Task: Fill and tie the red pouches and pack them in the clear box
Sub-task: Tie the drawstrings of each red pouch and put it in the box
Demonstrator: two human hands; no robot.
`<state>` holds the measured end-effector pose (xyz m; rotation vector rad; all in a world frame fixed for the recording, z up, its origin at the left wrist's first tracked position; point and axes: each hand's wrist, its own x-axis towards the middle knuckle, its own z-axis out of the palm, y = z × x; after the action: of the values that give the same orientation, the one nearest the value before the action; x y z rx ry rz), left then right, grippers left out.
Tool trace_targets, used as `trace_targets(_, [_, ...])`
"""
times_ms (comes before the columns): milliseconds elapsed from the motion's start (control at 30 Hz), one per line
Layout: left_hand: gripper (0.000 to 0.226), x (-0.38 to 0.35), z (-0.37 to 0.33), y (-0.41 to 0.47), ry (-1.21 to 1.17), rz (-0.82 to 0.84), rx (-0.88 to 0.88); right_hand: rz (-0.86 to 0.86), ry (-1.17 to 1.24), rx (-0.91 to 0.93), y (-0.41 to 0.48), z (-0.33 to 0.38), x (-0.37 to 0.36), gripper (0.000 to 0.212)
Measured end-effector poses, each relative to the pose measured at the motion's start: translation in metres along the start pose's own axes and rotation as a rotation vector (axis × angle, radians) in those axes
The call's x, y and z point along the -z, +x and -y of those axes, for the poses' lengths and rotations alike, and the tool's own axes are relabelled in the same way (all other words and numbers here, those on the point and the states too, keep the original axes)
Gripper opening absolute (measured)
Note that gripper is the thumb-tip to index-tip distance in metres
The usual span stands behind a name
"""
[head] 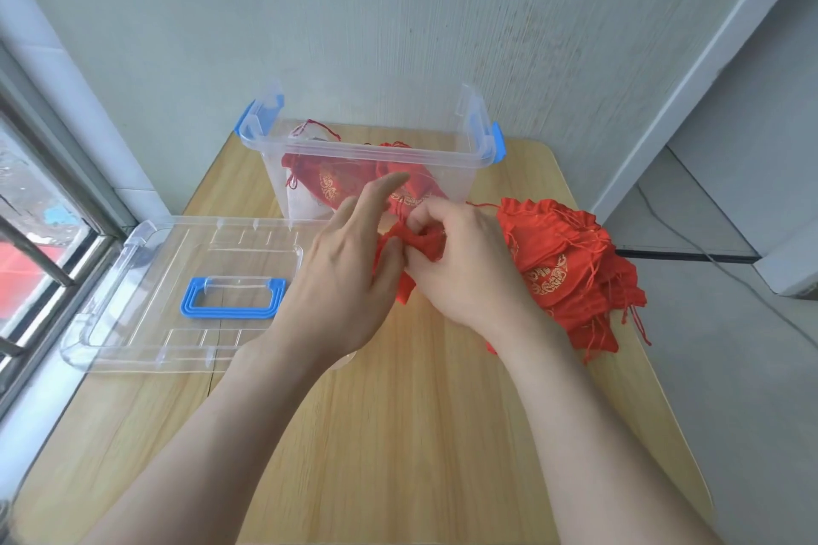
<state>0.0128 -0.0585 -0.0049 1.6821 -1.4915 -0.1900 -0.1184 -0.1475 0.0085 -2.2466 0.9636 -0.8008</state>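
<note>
Both hands meet over the table's middle on one red pouch (422, 246). My right hand (460, 261) curls its fingers round the pouch's gathered top. My left hand (349, 266) holds the pouch from the left with thumb and lower fingers, its index and middle fingers stretched out toward the box. Most of the pouch is hidden between the hands. Behind them stands the clear box (367, 153) with blue latches, open, with several red pouches (336, 184) with gold print inside. A pile of red pouches (562, 270) lies to the right.
The clear lid (146, 301) with a blue handle (232, 296) lies flat at the left, overhanging the wooden table (398, 434). A window with bars runs along the left. A wall stands behind the box. The floor drops away past the table's right edge.
</note>
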Motion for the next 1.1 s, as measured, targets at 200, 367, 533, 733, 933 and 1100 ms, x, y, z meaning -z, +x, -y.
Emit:
trace_targets(200, [0.021,0.002,-0.005,0.002,-0.029,-0.072,0.160,-0.029,0.090,0.079,0.000,-0.001,0.001,0.012])
trace_targets(367, [0.034,0.004,-0.011,0.005,-0.038,-0.119,0.253,-0.059,0.098,0.123,0.002,-0.002,0.000,0.013])
trace_targets(533, [0.062,0.007,-0.009,0.007,-0.333,0.019,0.379,0.017,0.133,0.119,0.005,-0.005,0.000,0.024])
trace_targets(733, [0.039,0.013,-0.013,0.009,-0.582,-0.087,0.474,-0.058,0.191,0.048,0.005,-0.002,0.003,0.029])
trace_targets(933, [0.027,0.014,-0.010,0.012,-0.685,-0.217,0.623,-0.040,0.183,-0.046,0.005,-0.003,0.003,0.026])
trace_targets(1100, [0.026,0.013,-0.004,0.014,-0.703,-0.309,0.708,0.076,0.141,-0.063,0.003,-0.005,0.002,0.021])
